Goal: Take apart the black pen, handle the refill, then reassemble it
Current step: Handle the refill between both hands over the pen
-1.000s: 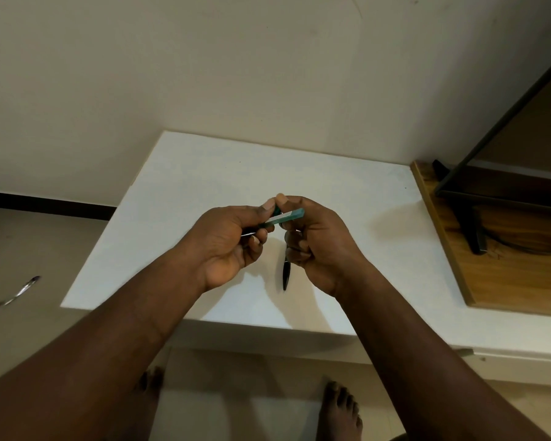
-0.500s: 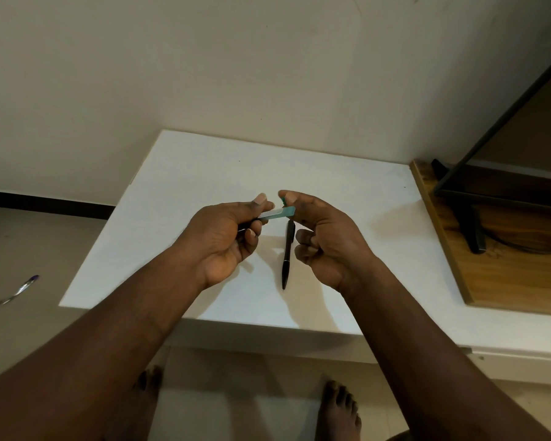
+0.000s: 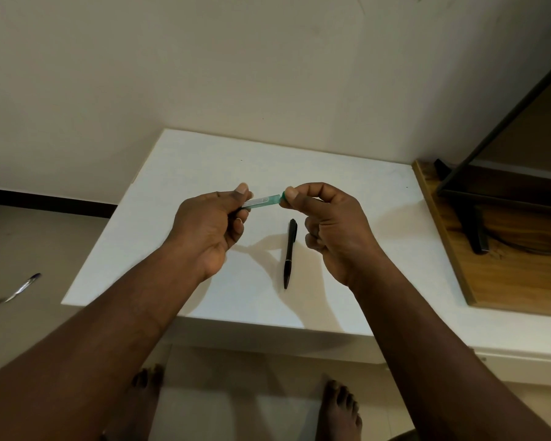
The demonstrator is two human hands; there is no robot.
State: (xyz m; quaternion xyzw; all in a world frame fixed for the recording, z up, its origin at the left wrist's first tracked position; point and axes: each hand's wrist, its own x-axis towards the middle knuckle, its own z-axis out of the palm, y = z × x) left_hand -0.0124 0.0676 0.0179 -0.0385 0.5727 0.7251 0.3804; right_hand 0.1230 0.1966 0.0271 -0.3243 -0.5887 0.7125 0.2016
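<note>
In the left hand (image 3: 210, 230), gripped by curled fingers with the thumb laid along the top: the dark end of a teal tube (image 3: 263, 200). At its other end, pinched between thumb and forefinger of the right hand (image 3: 328, 227), remaining fingers folded in towards the palm. Held roughly level in the air above the white surface (image 3: 178, 173), spanning the gap between the two hands. Translucent, with a pale label along the side; hard to tell whether a pen barrel or something else.

Lower down, between the two wrists, lying flat on the surface and touched by neither hand: the black pen (image 3: 289, 253). Apparently in one piece, tapered tip towards the near edge, blunt end towards the wall.

To the right, set against the surface, a wooden board (image 3: 506, 275) carrying a black stand (image 3: 476, 230) and the base of a dark frame. On the floor at far left, well apart from the rest, another pen (image 3: 24, 286), somewhat blurred. At the bottom, below the near edge, two bare feet (image 3: 342, 409) on pale tiles.
</note>
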